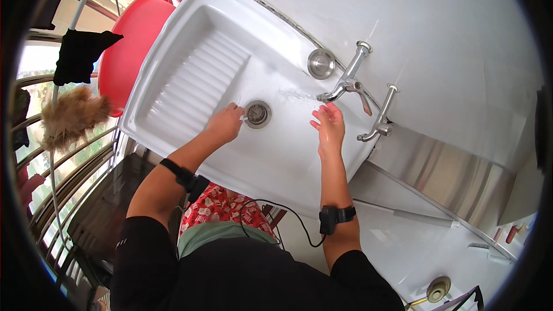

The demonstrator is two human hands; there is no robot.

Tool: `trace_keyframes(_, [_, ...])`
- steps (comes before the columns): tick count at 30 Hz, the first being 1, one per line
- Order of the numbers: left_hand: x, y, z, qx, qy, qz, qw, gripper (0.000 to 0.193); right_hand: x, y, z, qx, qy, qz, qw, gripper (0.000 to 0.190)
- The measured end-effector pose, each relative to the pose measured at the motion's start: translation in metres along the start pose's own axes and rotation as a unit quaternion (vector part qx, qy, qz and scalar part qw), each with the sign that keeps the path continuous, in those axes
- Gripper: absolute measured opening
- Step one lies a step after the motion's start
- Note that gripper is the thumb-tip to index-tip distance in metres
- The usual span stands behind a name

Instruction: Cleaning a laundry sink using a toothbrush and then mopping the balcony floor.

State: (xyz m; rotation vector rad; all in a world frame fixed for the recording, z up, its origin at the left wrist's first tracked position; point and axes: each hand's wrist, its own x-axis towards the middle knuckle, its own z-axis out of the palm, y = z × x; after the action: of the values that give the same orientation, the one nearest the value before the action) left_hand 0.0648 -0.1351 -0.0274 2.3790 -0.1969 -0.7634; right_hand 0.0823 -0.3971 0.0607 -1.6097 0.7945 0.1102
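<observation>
A white ceramic laundry sink with a ribbed washboard slope lies before me. My left hand is beside the round drain, fingers curled; something small and pale shows at its fingertips, too unclear to name. Water runs from the chrome tap into the basin. Just below the spout is my right hand, wet, with fingers loosely bent and nothing seen in it. A round metal strainer cup rests on the back ledge, left of the tap.
A second chrome tap juts from the wall at right. A red plastic basin leans beyond the sink's left edge. Dark cloth and a fluffy brown item hang by the barred window. A black cable loops between my arm straps.
</observation>
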Motion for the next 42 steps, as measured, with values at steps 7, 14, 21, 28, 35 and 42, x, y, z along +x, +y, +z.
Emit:
trace_keyframes(7, [-0.082,-0.043,-0.020,-0.005,0.062,0.029,0.998,0.018,-0.057,-0.072,-0.017,-0.173,0.059,-0.315,0.931,0.039])
trace_keyframes(14, [-0.111,-0.056,-0.014,-0.035,0.199,0.022,0.979,0.005,-0.068,-0.089,-0.025,-0.282,0.083,-0.318,0.901,0.037])
trace_keyframes(21, [-0.116,-0.050,-0.010,0.043,0.220,0.059,0.973,0.004,-0.040,-0.041,-0.018,0.080,-0.097,-0.047,0.991,0.028])
trace_keyframes(28, [-0.105,-0.044,-0.004,0.077,0.196,0.050,0.976,0.004,0.054,0.000,0.026,0.463,-0.167,0.248,0.835,0.017])
trace_keyframes(35, [-0.115,-0.054,-0.008,0.091,0.192,0.034,0.977,0.003,0.037,0.048,-0.006,0.222,-0.393,0.206,0.868,0.021])
trace_keyframes(42, [-0.102,-0.044,-0.008,0.066,0.190,0.045,0.979,0.003,0.061,0.238,-0.167,-0.430,-0.253,0.351,0.792,0.017])
